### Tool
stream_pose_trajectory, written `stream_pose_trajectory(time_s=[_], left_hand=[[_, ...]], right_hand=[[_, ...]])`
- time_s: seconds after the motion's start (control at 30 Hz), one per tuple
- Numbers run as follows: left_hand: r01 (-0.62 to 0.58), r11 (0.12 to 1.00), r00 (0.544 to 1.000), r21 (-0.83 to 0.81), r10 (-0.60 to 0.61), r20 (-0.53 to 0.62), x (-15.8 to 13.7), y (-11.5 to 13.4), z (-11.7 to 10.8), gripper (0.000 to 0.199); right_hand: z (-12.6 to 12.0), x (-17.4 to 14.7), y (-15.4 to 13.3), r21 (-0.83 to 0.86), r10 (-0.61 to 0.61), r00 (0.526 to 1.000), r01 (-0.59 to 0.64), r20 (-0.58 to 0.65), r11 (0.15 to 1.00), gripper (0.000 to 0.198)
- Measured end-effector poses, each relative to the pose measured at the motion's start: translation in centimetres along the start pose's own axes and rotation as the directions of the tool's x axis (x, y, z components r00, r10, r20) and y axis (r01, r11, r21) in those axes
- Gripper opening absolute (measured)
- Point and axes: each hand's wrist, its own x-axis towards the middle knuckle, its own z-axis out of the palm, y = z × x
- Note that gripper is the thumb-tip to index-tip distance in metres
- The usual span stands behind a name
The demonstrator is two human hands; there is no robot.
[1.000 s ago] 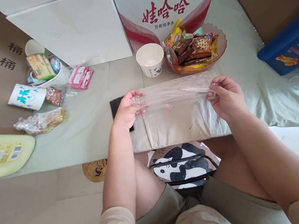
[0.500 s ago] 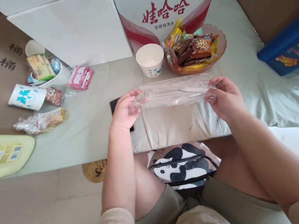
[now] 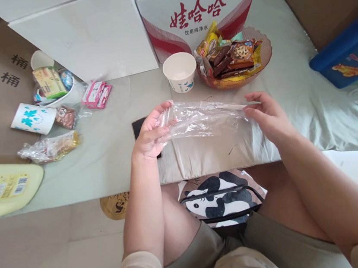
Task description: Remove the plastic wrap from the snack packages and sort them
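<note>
A clear plastic bag (image 3: 201, 118) is stretched crumpled between my two hands, above the cloth-covered surface. My left hand (image 3: 151, 131) grips its left end, fingers and thumb closed over the film. At the other end my right hand (image 3: 267, 112) pinches the bag's edge between thumb and fingers. Just beyond the bag stands a white paper cup (image 3: 180, 73) with a blue leaf print, upright. To its right, a pinkish clear bowl (image 3: 265, 56) is heaped with wrapped snacks (image 3: 231, 58). A dark phone (image 3: 138, 126) lies partly hidden under my left hand.
On the left lie a tipped paper cup (image 3: 33, 118), pink packets (image 3: 96, 94), a plastic-wrapped snack (image 3: 52, 147) and a filled cup (image 3: 72, 92). A yellow jug (image 3: 9, 187) is at front left, a blue container (image 3: 347, 52) at right. White boxes (image 3: 85, 39) stand behind.
The bag has shifted from a flat, taut strip to a looser, more bunched shape. My right fingers have changed their hold on its edge, and my left fingers have moved slightly.
</note>
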Motion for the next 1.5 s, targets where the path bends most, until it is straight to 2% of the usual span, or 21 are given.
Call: stream_pose_trajectory(time_s=[0.1, 0.23, 0.3, 0.4, 0.47, 0.53, 0.6, 0.7, 0.77, 0.8, 0.87, 0.9, 0.93, 0.97, 1.07, 1.1, 1.13, 1.2, 1.3, 1.37, 1.5], left_hand=[[0.042, 0.998, 0.994, -0.046, -0.037, 0.104, -0.4, -0.3, 0.5, 0.062], [0.089, 0.988, 0.956, -0.126, -0.049, 0.290, -0.4, -1.6, 2.3, 0.061], [0.115, 0.985, 0.928, -0.131, -0.059, 0.368, -0.4, -2.2, 3.4, 0.063], [0.170, 0.980, 0.900, -0.100, -0.113, 0.421, -0.3, -2.5, 4.4, 0.066], [0.208, 0.974, 0.894, -0.086, -0.153, 0.421, -0.4, -2.3, 4.6, 0.065], [0.216, 0.973, 0.904, -0.084, -0.167, 0.394, -0.5, -2.0, 4.4, 0.064], [0.176, 0.980, 0.938, -0.089, -0.140, 0.318, -0.4, -1.7, 3.9, 0.063], [0.004, 0.993, 0.994, -0.118, 0.009, 0.109, -0.1, -1.4, 3.0, 0.063], [-0.127, 0.983, 0.992, -0.132, 0.125, -0.022, 0.2, -1.2, 2.4, 0.062], [-0.170, 0.977, 0.985, -0.129, 0.162, -0.066, 0.3, -1.1, 2.2, 0.060], [-0.192, 0.976, 0.978, -0.102, 0.182, -0.103, 0.5, -0.9, 1.8, 0.056], [-0.189, 0.978, 0.978, -0.085, 0.180, -0.102, 0.5, -0.8, 1.7, 0.055], [-0.182, 0.981, 0.980, -0.068, 0.176, -0.088, 0.4, -0.8, 1.6, 0.055], [-0.171, 0.984, 0.984, -0.052, 0.168, -0.061, 0.2, -0.8, 1.7, 0.055], [-0.090, 0.996, 0.993, -0.011, 0.091, 0.069, -0.6, -1.0, 2.3, 0.060], [-0.048, 0.999, 0.991, -0.001, 0.048, 0.124, -0.9, -1.1, 2.6, 0.062], [-0.007, 1.000, 0.983, 0.005, 0.006, 0.181, -1.1, -1.3, 3.0, 0.065], [0.050, 0.999, 0.955, 0.012, -0.052, 0.293, -1.6, -1.5, 3.7, 0.070], [0.059, 0.998, 0.939, 0.004, -0.057, 0.339, -1.7, -1.2, 4.2, 0.072], [0.047, 0.999, 0.959, -0.005, -0.044, 0.281, -1.4, -0.4, 3.8, 0.074], [0.080, 0.997, 0.988, -0.021, -0.076, 0.133, -0.2, 0.8, 2.4, 0.076]], right_hand=[[0.2, 0.2, 0.0, -0.037, -0.112, 0.992, 0.110, -0.062, 0.993, 0.017], [1.5, 1.1, -1.0, -0.043, -0.279, 0.954, 0.285, 0.107, 0.957, 0.024], [2.1, 1.5, -1.9, -0.078, -0.404, 0.910, 0.411, 0.090, 0.908, 0.037], [3.1, 1.1, -3.6, -0.159, -0.593, 0.787, 0.616, 0.169, 0.772, 0.059], [3.9, 0.3, -4.2, -0.224, -0.648, 0.691, 0.720, 0.321, 0.657, 0.064], [4.8, -0.5, -4.1, -0.320, -0.651, 0.650, 0.760, 0.391, 0.566, 0.057], [5.4, -1.1, -3.4, -0.436, -0.647, 0.668, 0.738, 0.368, 0.515, 0.039], [5.6, -1.9, -2.7, -0.563, -0.599, 0.717, 0.677, 0.356, 0.475, 0.011], [5.4, -2.8, -2.7, -0.529, -0.492, 0.728, 0.685, 0.478, 0.500, 0.014], [5.4, -3.4, -2.9, -0.465, -0.404, 0.709, 0.693, 0.578, 0.551, 0.014], [5.1, -4.5, -3.3, -0.294, -0.207, 0.593, 0.635, 0.778, 0.714, 0.023], [5.0, -4.9, -3.5, -0.222, -0.140, 0.524, 0.567, 0.840, 0.793, 0.028], [4.8, -5.1, -3.8, -0.172, -0.108, 0.487, 0.495, 0.867, 0.852, 0.030], [4.6, -5.1, -4.0, -0.142, -0.114, 0.513, 0.433, 0.851, 0.890, 0.028], [4.3, -4.1, -4.7, -0.112, -0.292, 0.795, 0.407, 0.532, 0.906, 0.027], [4.4, -3.6, -4.8, -0.113, -0.371, 0.827, 0.454, 0.422, 0.884, 0.032], [4.7, -3.1, -5.0, -0.117, -0.445, 0.817, 0.515, 0.366, 0.849, 0.040], [5.5, -2.4, -5.1, -0.109, -0.538, 0.724, 0.634, 0.431, 0.766, 0.051], [6.3, -2.5, -5.6, -0.070, -0.468, 0.610, 0.653, 0.639, 0.755, 0.020], [6.2, -3.1, -6.2, -0.034, -0.346, 0.583, 0.542, 0.735, 0.840, 0.016], [4.9, -4.3, -7.4, 0.108, -0.163, 0.551, 0.131, 0.818, 0.986, 0.027]])
